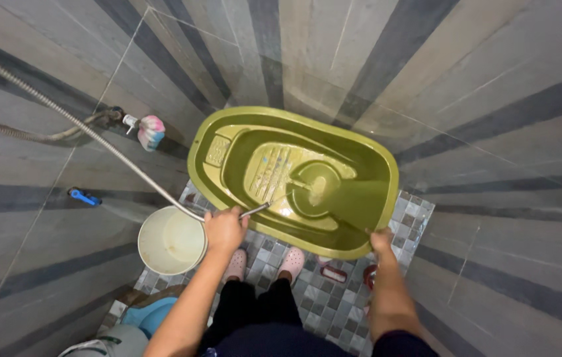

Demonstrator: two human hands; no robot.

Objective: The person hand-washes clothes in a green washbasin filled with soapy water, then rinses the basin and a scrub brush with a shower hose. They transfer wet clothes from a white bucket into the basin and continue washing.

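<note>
Two hands work on an olive-green plastic baby tub (228, 142) that stands tilted on edge against the striped tile wall (492, 99) of a narrow washroom, its hollow facing the camera. The left hand (225, 228) is closed around the sprayer head (254, 210) at the end of a flexible metal hose (96, 139), which runs up and to the left toward a wall tap (119, 116). The nozzle points into the tub, and a thin stream appears to strike the moulded seat (314, 188), though the water itself is hard to make out at this scale. The right hand (380, 239) grips the tub's lower rim, fingers curled over the edge, steadying the tilt. Both feet, in pink clogs (292, 261), stand on the small mosaic floor (334, 297) just below the tub. A white bucket (170, 241) sits beside the left forearm, near the tub's lower left edge.

For good rinsing, judged from this pose: keep the right-hand grip firm so the tub does not slide on the wet floor, hold the tilt so run-off drains toward the lower rim, and sweep the nozzle across the ribbed panel and the recesses around the seat, where residue is likely to collect. Keeping the hose slack avoids tugging the sprayer off aim.
</note>
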